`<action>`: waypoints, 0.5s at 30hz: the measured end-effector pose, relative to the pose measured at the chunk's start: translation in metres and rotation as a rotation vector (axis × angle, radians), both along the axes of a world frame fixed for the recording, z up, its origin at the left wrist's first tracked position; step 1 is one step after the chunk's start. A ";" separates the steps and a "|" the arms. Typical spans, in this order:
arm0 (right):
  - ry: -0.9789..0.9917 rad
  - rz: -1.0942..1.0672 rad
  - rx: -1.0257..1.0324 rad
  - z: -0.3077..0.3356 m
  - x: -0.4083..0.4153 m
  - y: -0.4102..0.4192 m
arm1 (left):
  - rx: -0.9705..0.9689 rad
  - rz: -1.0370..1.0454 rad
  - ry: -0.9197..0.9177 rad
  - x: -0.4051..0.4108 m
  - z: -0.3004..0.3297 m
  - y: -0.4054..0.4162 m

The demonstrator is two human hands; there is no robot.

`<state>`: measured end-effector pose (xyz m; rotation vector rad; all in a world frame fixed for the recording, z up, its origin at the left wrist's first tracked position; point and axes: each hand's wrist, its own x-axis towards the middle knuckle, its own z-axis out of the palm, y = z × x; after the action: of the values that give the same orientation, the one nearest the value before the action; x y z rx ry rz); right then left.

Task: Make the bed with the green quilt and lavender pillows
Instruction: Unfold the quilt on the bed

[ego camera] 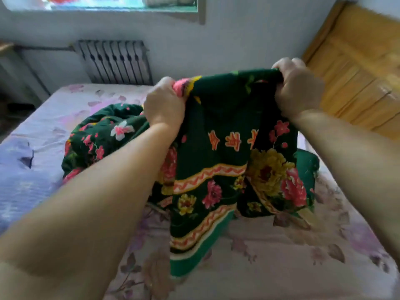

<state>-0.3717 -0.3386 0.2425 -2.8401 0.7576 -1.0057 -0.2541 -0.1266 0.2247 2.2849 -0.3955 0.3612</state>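
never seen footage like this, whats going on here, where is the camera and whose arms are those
There is no machine here: the camera sits on a person's head and looks forward and down, so the two bare arms are that person's own. The left hand and the right hand each grip the top edge of a green quilt with a flower print, lifting it. The rest of the quilt lies bunched on the bed, which has a pale flowered sheet. Behind stand a radiator and a wooden headboard.
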 end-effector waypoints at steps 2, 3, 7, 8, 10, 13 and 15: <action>-0.069 -0.048 0.024 0.023 0.000 -0.023 | -0.066 0.017 -0.062 -0.004 0.028 -0.027; -0.096 -0.065 0.041 0.032 0.001 -0.034 | -0.088 0.018 -0.085 -0.007 0.036 -0.041; -0.067 -0.094 0.087 0.023 0.002 -0.082 | -0.095 -0.074 -0.032 -0.015 0.013 -0.085; -0.016 -0.083 0.106 0.009 0.002 -0.093 | -0.044 -0.100 0.009 -0.016 -0.002 -0.093; 0.154 -0.059 0.169 -0.030 -0.004 -0.116 | 0.176 -0.127 0.134 -0.021 -0.043 -0.109; 0.451 -0.054 0.379 -0.095 -0.027 -0.132 | 0.550 -0.184 0.356 -0.038 -0.109 -0.109; 0.610 -0.047 0.520 -0.133 -0.049 -0.132 | 0.742 -0.255 0.502 -0.054 -0.147 -0.100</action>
<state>-0.4205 -0.4711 0.1092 -2.6389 0.9453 0.0992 -0.3086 -0.2268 0.0779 2.8592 -0.6170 -0.5795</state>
